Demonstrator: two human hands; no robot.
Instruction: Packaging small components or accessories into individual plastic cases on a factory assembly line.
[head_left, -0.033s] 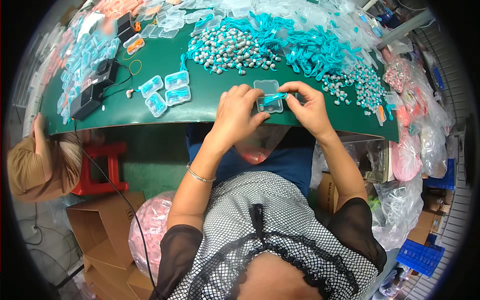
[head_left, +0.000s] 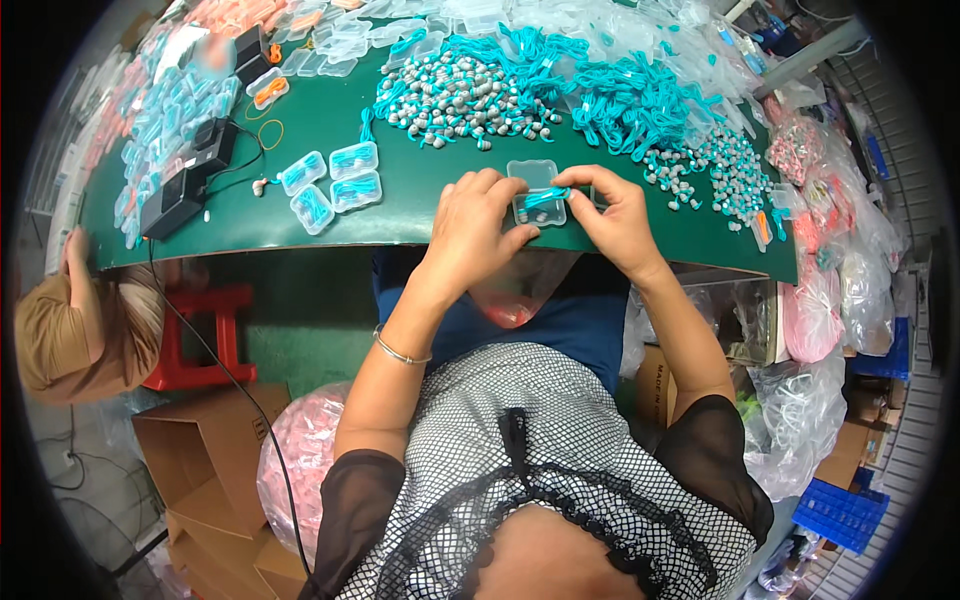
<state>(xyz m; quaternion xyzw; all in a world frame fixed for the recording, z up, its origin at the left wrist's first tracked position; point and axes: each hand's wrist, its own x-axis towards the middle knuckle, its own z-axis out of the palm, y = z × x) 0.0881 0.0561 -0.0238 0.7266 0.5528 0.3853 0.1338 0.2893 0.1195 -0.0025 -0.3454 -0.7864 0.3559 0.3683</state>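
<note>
An open clear plastic box (head_left: pixel 532 173) lies at the table's near edge, its lid laid back away from me. My left hand (head_left: pixel 472 222) is closed on the box's left side, index finger and thumb at its rim. Inside the box lies a bundle of teal earphone cord (head_left: pixel 543 198), with small grey pieces below it. My right hand (head_left: pixel 618 218) pinches the bundle's right end between thumb and index finger. To the left sit several closed boxes (head_left: pixel 355 189) with teal cord inside. Beyond my hands is a pile of grey-and-teal earbuds (head_left: pixel 455 98).
Teal cord bundles (head_left: pixel 630 105) and more earbuds (head_left: pixel 735 175) cover the far right of the green table (head_left: pixel 420 205). Black power units (head_left: pixel 175 203) with a cable stand at left. A person (head_left: pixel 75 325) sits beside a red stool (head_left: pixel 225 330). Bags (head_left: pixel 800 420) crowd the right.
My right hand has shifted slightly left with the end of the teal cord, which now lies closer to the box. My left hand has stayed in place.
</note>
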